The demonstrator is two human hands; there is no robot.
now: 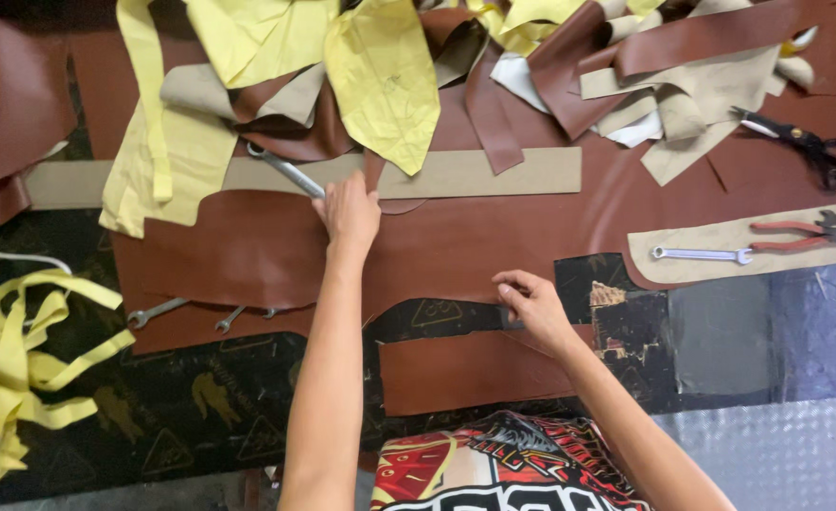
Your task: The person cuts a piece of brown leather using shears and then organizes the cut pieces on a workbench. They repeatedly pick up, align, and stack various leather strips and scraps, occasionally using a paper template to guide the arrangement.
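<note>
My left hand (347, 213) reaches forward over a large brown leather sheet (247, 246) and grips the near end of a silver wrench (283, 168) that lies across a long tan strip (493, 172). My right hand (534, 305) is nearer to me, with its fingers pinched on a small dark tool (511, 322) at the cut edge of the sheet. Just below that hand lies a separate brown leather piece (465, 371). What kind of tool it is stays unclear.
Yellow and brown offcuts (380, 76) are heaped at the far side. Black scissors (806, 147), red-handled pliers (796, 235) and a wrench (702, 254) lie at the right. Two more wrenches (158, 310) stick out under the sheet's left edge. Yellow strips (11, 360) pile at the left.
</note>
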